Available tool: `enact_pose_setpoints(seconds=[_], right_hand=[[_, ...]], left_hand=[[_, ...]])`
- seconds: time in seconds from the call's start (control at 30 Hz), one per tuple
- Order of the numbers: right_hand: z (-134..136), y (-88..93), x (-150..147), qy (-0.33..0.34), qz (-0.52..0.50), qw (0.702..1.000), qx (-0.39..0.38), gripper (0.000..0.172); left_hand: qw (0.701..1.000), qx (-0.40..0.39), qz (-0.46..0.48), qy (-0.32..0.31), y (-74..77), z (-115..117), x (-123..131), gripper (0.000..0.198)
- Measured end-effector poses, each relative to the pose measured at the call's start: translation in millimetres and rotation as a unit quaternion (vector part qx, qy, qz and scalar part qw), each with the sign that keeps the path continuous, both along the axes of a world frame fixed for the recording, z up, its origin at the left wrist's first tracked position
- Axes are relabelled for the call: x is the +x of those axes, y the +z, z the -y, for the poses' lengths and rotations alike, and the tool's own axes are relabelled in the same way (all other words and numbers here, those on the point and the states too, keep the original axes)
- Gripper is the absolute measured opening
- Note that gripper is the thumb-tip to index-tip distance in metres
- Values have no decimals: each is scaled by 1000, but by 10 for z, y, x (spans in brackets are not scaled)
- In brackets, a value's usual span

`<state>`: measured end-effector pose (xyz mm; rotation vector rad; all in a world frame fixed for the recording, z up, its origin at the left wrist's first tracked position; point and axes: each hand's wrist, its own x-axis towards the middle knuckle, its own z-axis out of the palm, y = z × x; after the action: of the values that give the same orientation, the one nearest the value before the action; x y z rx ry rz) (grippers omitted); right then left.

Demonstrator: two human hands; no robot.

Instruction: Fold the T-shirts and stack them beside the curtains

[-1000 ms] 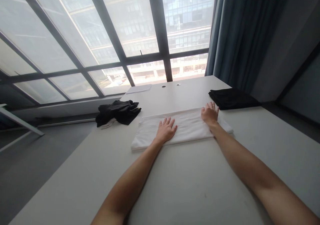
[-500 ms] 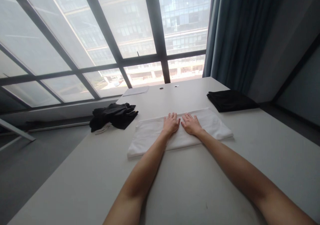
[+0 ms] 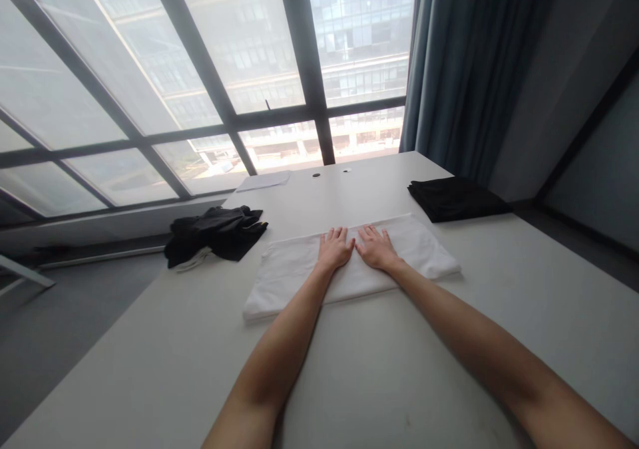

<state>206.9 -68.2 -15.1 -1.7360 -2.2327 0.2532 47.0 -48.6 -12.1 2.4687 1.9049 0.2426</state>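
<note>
Left hand (image 3: 335,248) and right hand (image 3: 377,248) flat, fingers loosely spread, on folded white cloth (image 3: 287,277), desk (image 3: 364,362) centre. Crumpled black clothes (image 3: 219,231) at its 10 o'clock, folded black cloth (image 3: 456,198) at 2.

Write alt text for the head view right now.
The left hand and right hand lie palms down, close together, on a folded white cloth on a white table. A rumpled black cloth lies to the left, a folded black cloth to the right, with tall windows behind.
</note>
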Motion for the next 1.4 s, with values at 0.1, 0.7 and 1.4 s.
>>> enact_pose_setpoints(seconds=[0.1, 0.7, 1.4], right_hand=[[-62, 62, 72, 21, -1, 999, -39, 63], [-257, -25, 499, -15, 52, 998, 8, 59], [-251, -28, 512, -21, 45, 999, 21, 57]], left_hand=[[1000, 2, -1, 2, -1, 3, -3, 61], [1000, 19, 13, 2, -78, -19, -1, 62], [994, 78, -3, -73, 89, 484, 352, 58]])
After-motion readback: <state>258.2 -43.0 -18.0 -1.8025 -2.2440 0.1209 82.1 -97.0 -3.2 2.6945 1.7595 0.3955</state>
